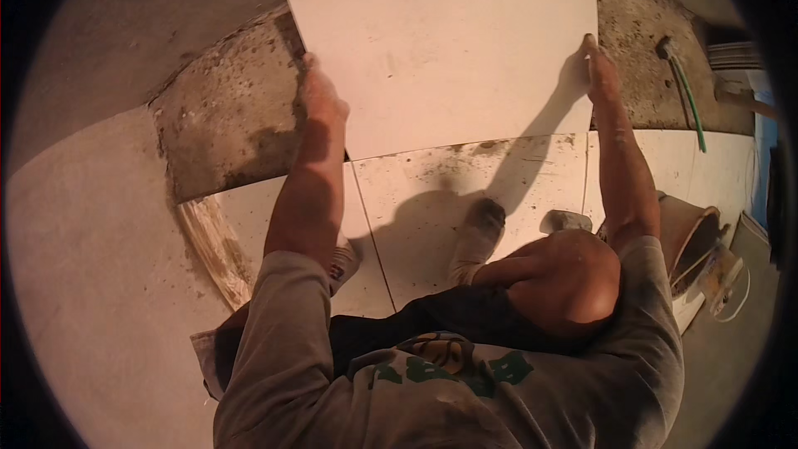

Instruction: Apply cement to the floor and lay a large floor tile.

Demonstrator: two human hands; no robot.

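You've got the big white tile (449,50) above the rough bed (224,108), left hand (322,98) and right hand (602,73) gripping opposite edges, probably for balance. Fingers are mostly hidden, can't tell how far they curl under. Near edge lines up by the laid tiles (416,208); bare bed either side, green-handled hammer (685,87) off right.

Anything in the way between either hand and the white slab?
Nothing visible: the left hand and right hand hold the white slab by opposite edges. The green-handled tool lies off to the right, apart from both.
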